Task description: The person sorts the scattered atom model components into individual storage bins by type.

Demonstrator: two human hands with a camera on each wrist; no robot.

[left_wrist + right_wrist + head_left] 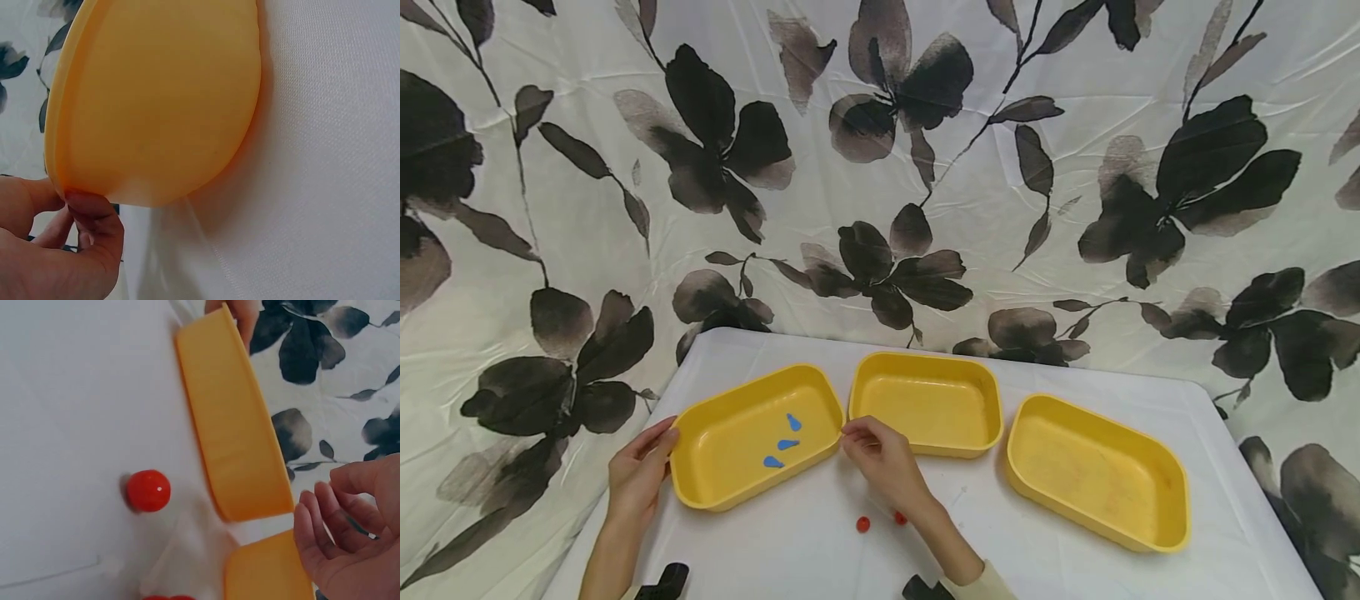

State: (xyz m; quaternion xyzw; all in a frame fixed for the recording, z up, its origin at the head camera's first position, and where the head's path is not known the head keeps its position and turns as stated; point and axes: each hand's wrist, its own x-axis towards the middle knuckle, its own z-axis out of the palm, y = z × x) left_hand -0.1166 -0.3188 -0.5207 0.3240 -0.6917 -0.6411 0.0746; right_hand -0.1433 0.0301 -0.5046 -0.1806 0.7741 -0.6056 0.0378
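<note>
My left hand [638, 475] pinches the left end rim of a yellow tray [700, 487], thumb and fingers about its edge in the left wrist view. Three blue drop-shaped pieces [787, 444] lie on this tray's floor. At the tray's right end is my right hand [883, 462], its fingers loosely bent. The right wrist view has those fingertips [304, 503] beside the tray's corner, with nothing seen between them; whether they touch it I cannot tell. Small shiny red balls [862, 524] lie on the table near my right forearm, one partly hidden by it.
A second yellow tray [925, 451] stands behind my right hand, close to the left one. Farther right is a third yellow tray [1101, 521], set at an angle. All rest on a white-covered table [1150, 387], with a floral cloth [1000, 208] hanging behind.
</note>
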